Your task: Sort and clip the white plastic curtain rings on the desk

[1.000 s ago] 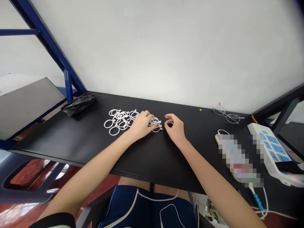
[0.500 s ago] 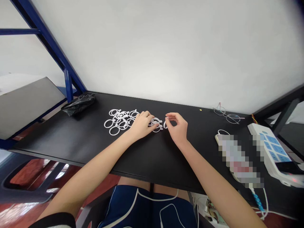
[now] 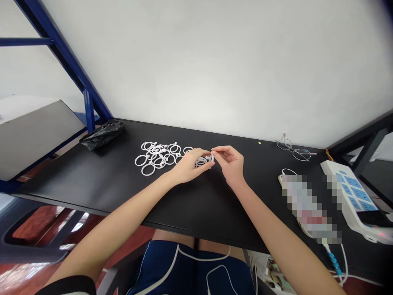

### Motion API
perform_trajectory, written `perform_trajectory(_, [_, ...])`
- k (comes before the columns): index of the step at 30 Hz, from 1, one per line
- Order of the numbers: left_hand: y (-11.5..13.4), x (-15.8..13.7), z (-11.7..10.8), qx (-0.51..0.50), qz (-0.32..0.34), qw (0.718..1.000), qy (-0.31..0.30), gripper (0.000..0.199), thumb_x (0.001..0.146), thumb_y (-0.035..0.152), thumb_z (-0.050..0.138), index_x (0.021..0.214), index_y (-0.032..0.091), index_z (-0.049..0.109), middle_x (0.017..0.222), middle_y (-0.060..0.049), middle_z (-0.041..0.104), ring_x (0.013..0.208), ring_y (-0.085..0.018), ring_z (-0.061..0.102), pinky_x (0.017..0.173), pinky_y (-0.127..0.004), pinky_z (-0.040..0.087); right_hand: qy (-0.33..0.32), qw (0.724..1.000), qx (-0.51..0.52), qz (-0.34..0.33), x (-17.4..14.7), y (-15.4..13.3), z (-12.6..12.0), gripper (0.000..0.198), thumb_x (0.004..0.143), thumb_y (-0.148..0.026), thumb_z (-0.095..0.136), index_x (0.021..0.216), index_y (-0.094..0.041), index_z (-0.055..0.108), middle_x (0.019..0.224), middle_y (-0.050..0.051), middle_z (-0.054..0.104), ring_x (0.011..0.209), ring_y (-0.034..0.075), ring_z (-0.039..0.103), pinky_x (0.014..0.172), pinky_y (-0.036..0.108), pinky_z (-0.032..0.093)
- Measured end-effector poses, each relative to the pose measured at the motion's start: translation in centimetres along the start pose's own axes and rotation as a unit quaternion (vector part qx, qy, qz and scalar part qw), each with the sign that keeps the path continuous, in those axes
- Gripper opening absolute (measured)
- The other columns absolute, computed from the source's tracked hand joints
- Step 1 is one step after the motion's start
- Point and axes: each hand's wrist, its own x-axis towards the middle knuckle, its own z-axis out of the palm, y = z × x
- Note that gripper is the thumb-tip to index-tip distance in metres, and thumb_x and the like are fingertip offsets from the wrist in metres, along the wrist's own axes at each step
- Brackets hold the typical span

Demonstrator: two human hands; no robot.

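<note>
White rings [image 3: 157, 157], each with a small knob on its edge, lie in a loose heap on the black tabletop [image 3: 123, 180]. At the right end of the heap, my left hand [image 3: 192, 166] curves over more rings, its fingers and thumb closed on the edge of one upright white ring [image 3: 211, 157]. My right hand [image 3: 229, 162] pinches that same ring from the right between thumb and fingertips. Several rings [image 3: 201, 162] show in the gap between my left thumb and fingers; part of them is hidden by the hand.
A crumpled black plastic bag [image 3: 102, 135] lies at the back left. On the right are eyeglasses [image 3: 291, 149], a phone [image 3: 308, 209] with a cable, and a white power strip [image 3: 353, 196]. A pale wall [image 3: 215, 73] rises behind the table.
My left hand has shifted right, off some rings of the heap, to meet the ring in my right hand. My right hand has barely moved and still pinches the ring.
</note>
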Motion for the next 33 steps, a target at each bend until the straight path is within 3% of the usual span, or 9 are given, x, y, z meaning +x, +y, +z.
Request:
perform_trajectory(6, [0.15, -0.05, -0.04, -0.049, -0.039, 0.998, -0.012, 0.040, 0.087, 0.046, 0.061, 0.113, 0.016, 0.063, 0.107, -0.008, 0.070, 0.100, -0.021, 0.065, 0.091, -0.031, 0.049, 0.018, 0.997, 0.060, 0.050, 0.22, -0.06, -0.08, 0.015, 0.068, -0.025, 0.080, 0.077, -0.021, 0.068, 0.082, 0.002, 0.072, 0.082, 0.018, 0.068, 0.084, 0.036, 0.056])
perform_trajectory(11, [0.51, 0.05, -0.28, -0.075, -0.054, 0.995, -0.029, 0.037, 0.087, 0.046, 0.060, 0.108, 0.016, 0.064, 0.104, -0.007, 0.071, 0.098, -0.020, 0.065, 0.090, -0.030, 0.049, 0.019, 0.994, 0.082, 0.067, 0.28, -0.03, -0.11, 0.023, 0.067, -0.025, 0.081, 0.086, -0.023, 0.068, 0.083, 0.001, 0.072, 0.084, 0.017, 0.069, 0.085, 0.035, 0.055])
perform_trajectory(18, [0.74, 0.21, -0.64, -0.111, -0.073, 0.989, -0.057, 0.037, 0.090, 0.047, 0.053, 0.109, 0.017, 0.063, 0.101, -0.006, 0.071, 0.096, -0.020, 0.066, 0.084, -0.029, 0.052, 0.004, 0.989, 0.078, 0.122, 0.39, 0.29, -0.10, 0.019, 0.072, -0.038, 0.076, 0.077, -0.021, 0.073, 0.083, 0.003, 0.072, 0.077, 0.017, 0.068, 0.080, 0.035, 0.057])
perform_trajectory(33, [0.76, 0.16, -0.73, -0.135, -0.068, 0.987, -0.056, 0.034, 0.091, 0.045, 0.052, 0.106, 0.017, 0.063, 0.097, -0.005, 0.070, 0.092, -0.019, 0.064, 0.084, -0.029, 0.050, -0.006, 0.988, 0.082, 0.128, 0.26, 0.67, -0.13, 0.023, 0.072, -0.043, 0.076, 0.076, -0.021, 0.074, 0.084, 0.003, 0.073, 0.076, 0.017, 0.066, 0.077, 0.034, 0.056])
